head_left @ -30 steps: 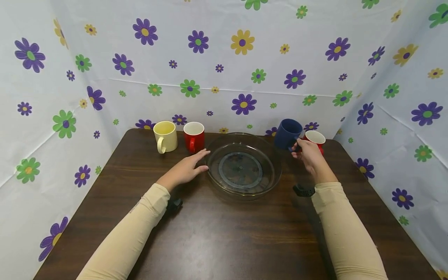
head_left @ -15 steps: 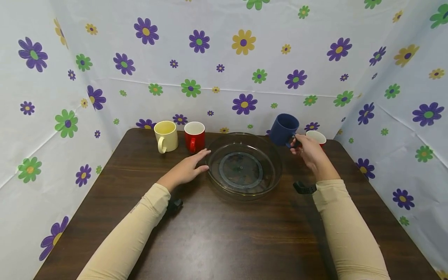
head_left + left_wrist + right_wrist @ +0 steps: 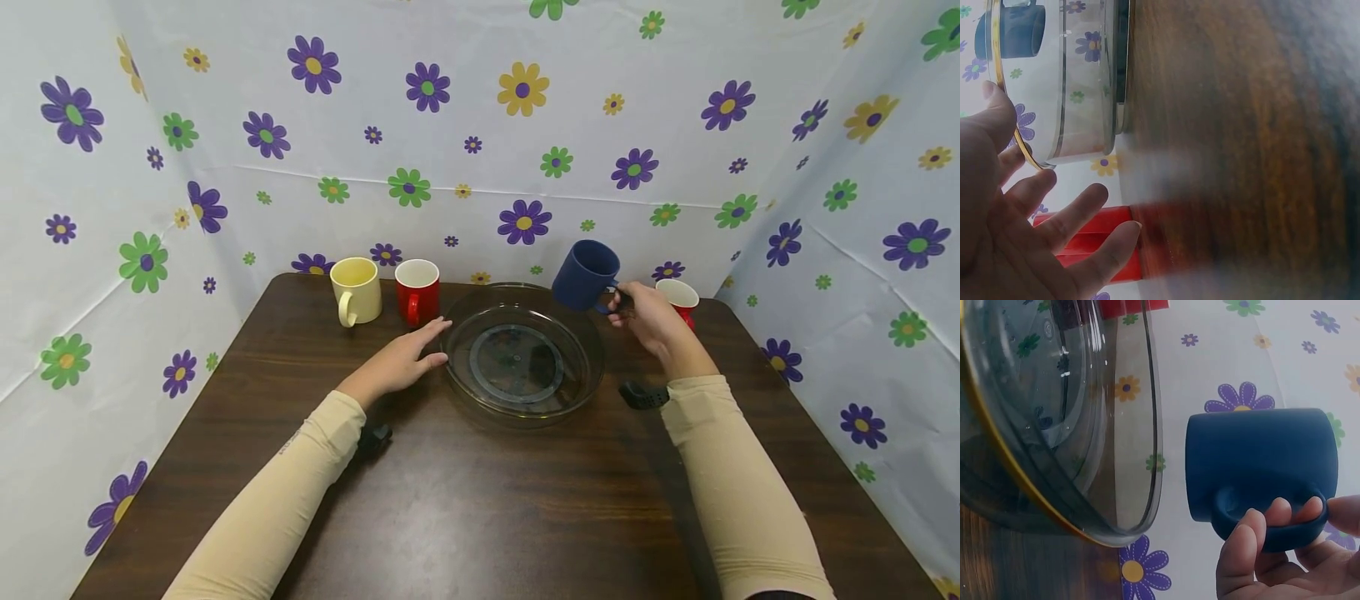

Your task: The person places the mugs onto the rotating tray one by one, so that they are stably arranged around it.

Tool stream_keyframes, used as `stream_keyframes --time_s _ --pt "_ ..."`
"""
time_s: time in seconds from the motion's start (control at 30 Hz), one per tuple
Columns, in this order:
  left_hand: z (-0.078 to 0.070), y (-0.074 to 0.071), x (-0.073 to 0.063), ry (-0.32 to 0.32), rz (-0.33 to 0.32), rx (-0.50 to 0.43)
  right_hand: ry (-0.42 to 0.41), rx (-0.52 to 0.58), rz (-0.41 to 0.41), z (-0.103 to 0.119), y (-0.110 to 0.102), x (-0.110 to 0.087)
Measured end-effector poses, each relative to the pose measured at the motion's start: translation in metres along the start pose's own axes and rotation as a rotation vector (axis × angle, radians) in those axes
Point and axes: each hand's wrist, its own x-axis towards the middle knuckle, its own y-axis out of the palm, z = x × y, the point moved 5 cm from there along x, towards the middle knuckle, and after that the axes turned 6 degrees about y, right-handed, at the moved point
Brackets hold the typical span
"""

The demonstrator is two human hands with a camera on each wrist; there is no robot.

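Observation:
In the head view my right hand (image 3: 651,323) grips a dark blue mug (image 3: 586,275) by its handle. The mug is raised above the table, tilted a little, and overlaps the far right rim of a large round glass dish (image 3: 517,408). Seen from the right wrist, several fingers curl through and around the mug's handle (image 3: 1279,537). My left hand (image 3: 393,365) has its fingers spread at the dish's left side. Thumb and fingertips touch the rim (image 3: 1021,140) in the left wrist view.
A yellow mug (image 3: 356,293) and a red mug (image 3: 417,292) stand at the back left of the dark wooden table (image 3: 510,508). Another red mug (image 3: 678,293) stands at the back right, partly behind my right hand. A flower-patterned white curtain (image 3: 480,117) encloses the back and sides.
The blue mug, held by my right hand, has risen and moved left, from near the back right red mug to the dish's far right rim. My left hand has stayed at the dish.

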Motion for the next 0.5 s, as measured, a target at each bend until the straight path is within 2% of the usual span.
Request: stream_keyframes --time_s 0.5 --pt "0.002 0.001 0.0 0.002 -0.006 0.017 0.039 -0.085 0.063 0.0 0.018 0.007"
